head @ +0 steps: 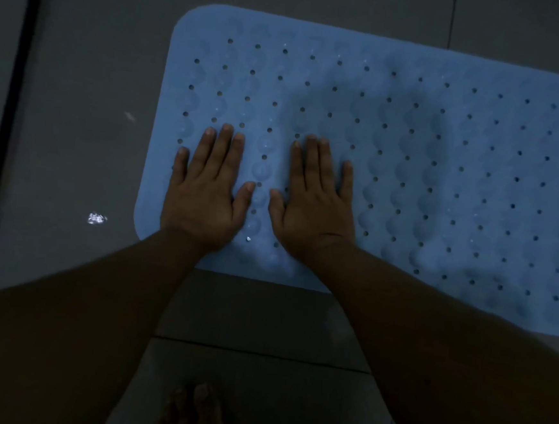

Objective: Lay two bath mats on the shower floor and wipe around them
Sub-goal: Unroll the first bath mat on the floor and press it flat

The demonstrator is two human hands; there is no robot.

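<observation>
- No brand, label or writing can be read anywhere; the scene is dim and the blue bath mat (pixel 409 155) bears only rows of small round holes and raised bumps.
- The bath mat lies on the grey tiled shower floor (pixel 78 112), its long side running from centre left out past the right edge of the view, so its far end is not visible.
- Its rounded far-left corner and left edge are in plain sight, with a broad strip of bare floor between that edge and a dark vertical line (pixel 7 123) at the far left.
- The near edge of the mat crosses behind the wrists; bare floor with a tile joint (pixel 260 352) fills the space below it, between the forearms.
- The mat surface looks slightly rippled toward the centre and lower right, not fully flat there.
- The left hand (pixel 206 189) is spread flat, palm down, fingers extended, resting on the mat near its left edge and holding nothing.
- The right hand (pixel 316 198) lies just beside it, likewise flat and open on the mat, thumbs pointing toward each other with a narrow gap between.
- Two small bright glints (pixel 97 218) sit on the floor left of the mat.
- A bare foot (pixel 194 409) shows faintly at the bottom centre, on the floor and apart from the mat.
</observation>
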